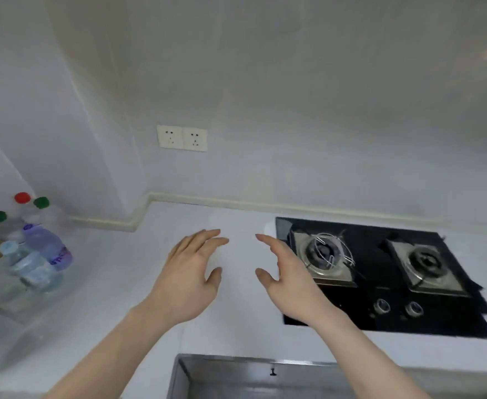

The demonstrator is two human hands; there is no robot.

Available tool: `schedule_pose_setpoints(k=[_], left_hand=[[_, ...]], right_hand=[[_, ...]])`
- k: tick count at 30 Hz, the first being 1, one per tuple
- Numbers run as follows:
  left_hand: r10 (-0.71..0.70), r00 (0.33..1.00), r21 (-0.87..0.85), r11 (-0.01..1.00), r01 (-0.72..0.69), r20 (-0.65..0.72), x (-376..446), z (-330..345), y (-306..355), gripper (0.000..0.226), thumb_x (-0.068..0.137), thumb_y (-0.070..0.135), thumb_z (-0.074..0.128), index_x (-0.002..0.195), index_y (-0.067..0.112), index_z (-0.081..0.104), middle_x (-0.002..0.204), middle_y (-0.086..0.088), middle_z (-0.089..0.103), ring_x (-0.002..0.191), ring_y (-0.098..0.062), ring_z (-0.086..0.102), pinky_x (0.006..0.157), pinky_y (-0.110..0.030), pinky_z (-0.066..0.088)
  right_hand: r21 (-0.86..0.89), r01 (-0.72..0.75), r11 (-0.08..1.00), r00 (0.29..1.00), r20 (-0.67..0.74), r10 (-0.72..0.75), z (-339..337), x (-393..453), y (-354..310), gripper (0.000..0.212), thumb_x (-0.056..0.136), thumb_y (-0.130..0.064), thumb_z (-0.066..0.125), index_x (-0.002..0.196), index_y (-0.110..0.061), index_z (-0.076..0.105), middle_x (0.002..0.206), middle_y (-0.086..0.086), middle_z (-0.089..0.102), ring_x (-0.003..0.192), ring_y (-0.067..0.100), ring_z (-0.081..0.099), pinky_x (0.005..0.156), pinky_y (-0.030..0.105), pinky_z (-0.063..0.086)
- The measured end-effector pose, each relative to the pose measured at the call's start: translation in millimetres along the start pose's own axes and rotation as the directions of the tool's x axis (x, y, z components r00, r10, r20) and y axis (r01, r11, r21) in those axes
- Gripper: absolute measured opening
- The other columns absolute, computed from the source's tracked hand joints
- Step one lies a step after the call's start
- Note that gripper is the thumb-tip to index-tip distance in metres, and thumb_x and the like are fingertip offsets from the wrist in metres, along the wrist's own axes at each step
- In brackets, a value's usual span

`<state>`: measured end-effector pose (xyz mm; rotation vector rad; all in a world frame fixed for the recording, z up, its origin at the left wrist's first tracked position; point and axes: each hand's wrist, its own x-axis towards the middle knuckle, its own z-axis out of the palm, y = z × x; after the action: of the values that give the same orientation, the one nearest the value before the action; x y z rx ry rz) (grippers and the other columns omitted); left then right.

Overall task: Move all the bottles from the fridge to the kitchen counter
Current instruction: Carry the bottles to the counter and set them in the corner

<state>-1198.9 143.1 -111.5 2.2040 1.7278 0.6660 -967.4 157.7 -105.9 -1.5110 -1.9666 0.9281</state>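
White bench (156,226) runs under us, and we hold both hands above its bare middle. Our left hand (189,279) has its fingers (205,240) loosely spread and slightly bent, thumb out to the side, holding nothing. Our right hand (290,279) mirrors it, fingers (268,243) relaxed and parted, thumb apart, also holding nothing; the two hands face each other with a gap between them.

The bottles (26,249) stand clustered at the far left of the bench, near the wall corner: clear plastic ones with a red cap (22,197) and green caps (41,202), and one with a purple label (60,259) leaning among them. They are well apart from our hands.

To the right sits a black gas hob (380,312) with two steel burners; our right hand overlaps its left edge in the view. A steel sink (222,375) lies at the bottom edge, and two wall sockets (181,138) sit above the bench.
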Motion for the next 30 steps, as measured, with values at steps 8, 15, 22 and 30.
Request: schedule_pose_setpoints(k=[8, 15, 22, 30], left_hand=[[0.385, 0.914, -0.126, 0.920, -0.370, 0.130, 31, 54, 184, 0.056, 0.093, 0.021, 0.065, 0.145, 0.035, 0.049, 0.156, 0.018, 0.038, 0.147, -0.011, 0.030, 0.124, -0.033, 0.020], [0.606, 0.784, -0.193, 0.792, -0.579, 0.135, -10, 111, 372, 0.053, 0.095, 0.028, 0.062, 0.146, 0.036, 0.048, 0.156, 0.021, 0.035, 0.147, -0.006, 0.026, 0.124, -0.031, 0.017], [0.745, 0.646, -0.240, 0.666, -0.706, 0.166, -58, 157, 521, 0.054, 0.094, 0.030, 0.061, 0.146, 0.037, 0.046, 0.156, 0.021, 0.034, 0.147, -0.007, 0.027, 0.121, -0.030, 0.020], [0.884, 0.442, -0.368, 0.466, -0.804, 0.153, -91, 202, 687, 0.049, 0.095, 0.029, 0.061, 0.141, 0.039, 0.049, 0.155, 0.023, 0.037, 0.142, -0.006, 0.034, 0.117, -0.030, 0.027]], right_hand=[[0.014, -0.185, 0.983, 0.915, -0.362, 0.178, -128, -164, 63, 0.063, 0.095, -0.014, 0.066, 0.148, -0.040, 0.043, 0.149, -0.029, 0.041, 0.134, -0.017, 0.036, 0.112, 0.014, 0.033], [0.040, -0.324, 0.945, 0.792, -0.535, 0.295, -216, -333, 117, 0.063, 0.098, -0.019, 0.061, 0.149, -0.048, 0.038, 0.150, -0.035, 0.035, 0.130, -0.018, 0.038, 0.102, 0.010, 0.038], [0.054, -0.417, 0.907, 0.648, -0.683, 0.338, -286, -476, 157, 0.061, 0.097, -0.019, 0.063, 0.149, -0.042, 0.040, 0.150, -0.027, 0.040, 0.136, -0.013, 0.034, 0.117, 0.021, 0.033], [0.121, -0.538, 0.834, 0.403, -0.832, 0.381, -356, -618, 187, 0.061, 0.098, -0.021, 0.063, 0.151, -0.039, 0.038, 0.142, -0.037, 0.033, 0.125, -0.025, 0.029, 0.117, 0.017, 0.027]])
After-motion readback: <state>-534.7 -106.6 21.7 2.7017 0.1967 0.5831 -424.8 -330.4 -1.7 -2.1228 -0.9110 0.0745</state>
